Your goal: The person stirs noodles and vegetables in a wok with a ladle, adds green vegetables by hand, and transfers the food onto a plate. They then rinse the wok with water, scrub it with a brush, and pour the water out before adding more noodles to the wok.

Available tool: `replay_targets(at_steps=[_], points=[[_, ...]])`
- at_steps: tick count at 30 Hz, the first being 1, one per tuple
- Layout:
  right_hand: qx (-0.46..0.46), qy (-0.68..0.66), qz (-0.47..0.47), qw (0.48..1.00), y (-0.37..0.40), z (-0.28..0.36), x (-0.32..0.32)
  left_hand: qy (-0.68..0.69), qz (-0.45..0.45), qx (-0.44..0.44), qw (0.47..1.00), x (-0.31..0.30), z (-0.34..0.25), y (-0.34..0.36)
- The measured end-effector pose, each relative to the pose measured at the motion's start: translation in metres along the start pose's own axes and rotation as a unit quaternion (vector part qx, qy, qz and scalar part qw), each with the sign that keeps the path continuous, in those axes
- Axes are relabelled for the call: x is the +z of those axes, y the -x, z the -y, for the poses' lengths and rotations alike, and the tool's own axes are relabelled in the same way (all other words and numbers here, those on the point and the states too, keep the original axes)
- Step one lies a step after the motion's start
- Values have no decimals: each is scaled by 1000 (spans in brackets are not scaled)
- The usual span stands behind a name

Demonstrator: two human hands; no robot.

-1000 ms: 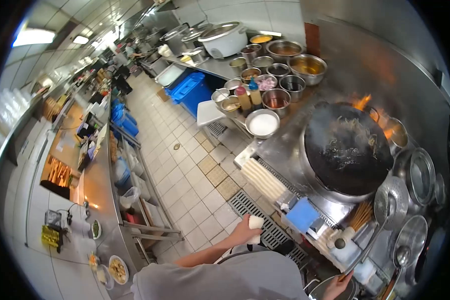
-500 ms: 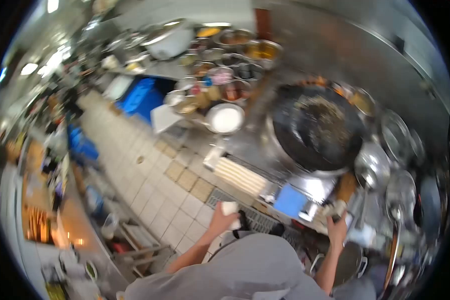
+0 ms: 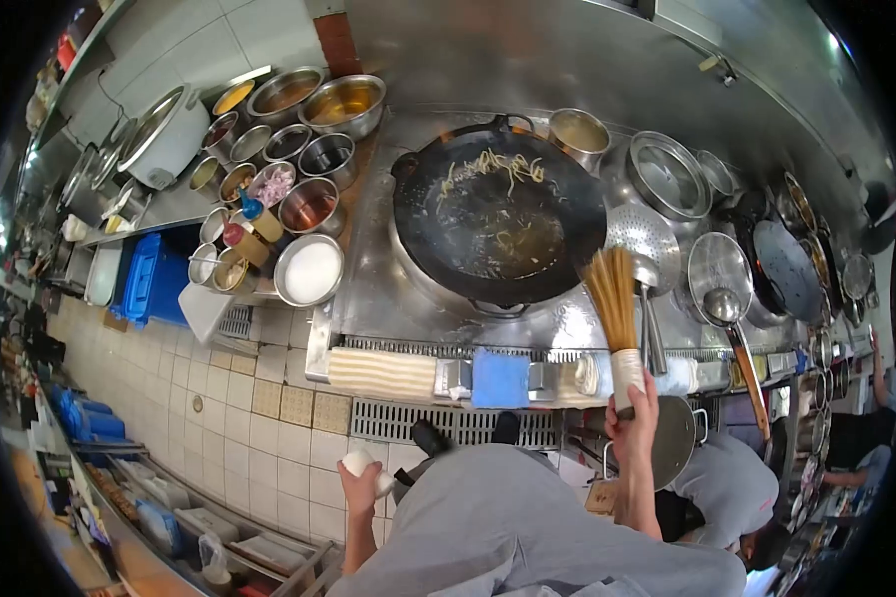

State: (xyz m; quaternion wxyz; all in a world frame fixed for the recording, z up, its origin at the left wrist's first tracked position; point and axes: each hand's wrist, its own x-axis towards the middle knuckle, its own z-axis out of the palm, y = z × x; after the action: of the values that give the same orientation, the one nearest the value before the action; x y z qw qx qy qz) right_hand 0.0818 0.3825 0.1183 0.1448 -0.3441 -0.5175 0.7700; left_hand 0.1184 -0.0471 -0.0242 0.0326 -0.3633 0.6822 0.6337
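A bamboo brush [image 3: 612, 298] is gripped by its white-wrapped handle in my right hand [image 3: 635, 423], its bristles pointing up beside the wok's right edge. My left hand [image 3: 360, 486] is closed around a white cloth [image 3: 364, 468], low over the floor. The large black wok [image 3: 438, 244] sits on the steel stove, with pale strips of food [image 3: 493, 169] near its far side and some liquid in the bottom. A perforated ladle [image 3: 639, 239] and a metal ladle [image 3: 645, 274] lie just right of the brush.
Bowls of sauces and a bowl of white powder [image 3: 310, 270] stand left of the wok. Folded towels [image 3: 383, 371] and a blue cloth [image 3: 501, 378] lie along the stove's front edge. A strainer [image 3: 719, 269] is at the right. Another person [image 3: 727, 478] bends at the lower right.
The view has swung to the right and steadied. My right hand has risen with the brush, which now stands upright by the wok. My left hand still holds the cloth, now lower in view.
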Motion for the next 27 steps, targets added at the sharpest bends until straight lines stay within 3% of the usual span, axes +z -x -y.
replay_targets(at_steps=[1, 3, 6, 8, 9, 11, 13, 16, 18, 20, 21, 24, 26, 27], points=[[-45, 33, 22, 998, 1, 14, 12, 5, -9, -1, 1000, -3, 4, 0], [-137, 246, 54, 958, -26, 37, 29, 12, -24, -2, 1000, -6, 12, -2], [-263, 534, 147, 790, -87, 61, 77, 12, -35, -10, 999, -5, -7, 11], [-227, 599, 262, 721, -135, 44, 143, 1, -60, -5, 998, -12, 0, 13], [-258, 618, 258, 697, -153, 25, 179, -4, -69, -10, 998, -15, -1, 17], [-266, 580, 198, 744, -196, 1, 256, -12, -86, -23, 996, -21, 10, 19], [-218, 474, 71, 850, -226, -26, 300, 5, -84, -32, 996, -26, 10, 30], [-231, 465, 129, 845, -189, -44, 284, 41, -101, -32, 993, -30, 18, 40], [-252, 506, 193, 802, -159, -52, 248, 63, -131, -35, 989, -34, 25, 48], [-245, 562, 198, 765, -157, -32, 242, 79, -163, -36, 983, -34, 22, 50], [-292, 556, 181, 757, -188, -35, 251, 77, -157, -27, 984, -33, 20, 47], [-237, 437, 15, 867, -249, -53, 302, 55, -126, -19, 990, -29, 10, 45], [-229, 452, 77, 859, -218, -60, 297, 40, -110, -20, 993, -28, -1, 37], [-268, 450, 146, 839, -206, -65, 275, 62, -115, -12, 991, -28, -6, 35]])
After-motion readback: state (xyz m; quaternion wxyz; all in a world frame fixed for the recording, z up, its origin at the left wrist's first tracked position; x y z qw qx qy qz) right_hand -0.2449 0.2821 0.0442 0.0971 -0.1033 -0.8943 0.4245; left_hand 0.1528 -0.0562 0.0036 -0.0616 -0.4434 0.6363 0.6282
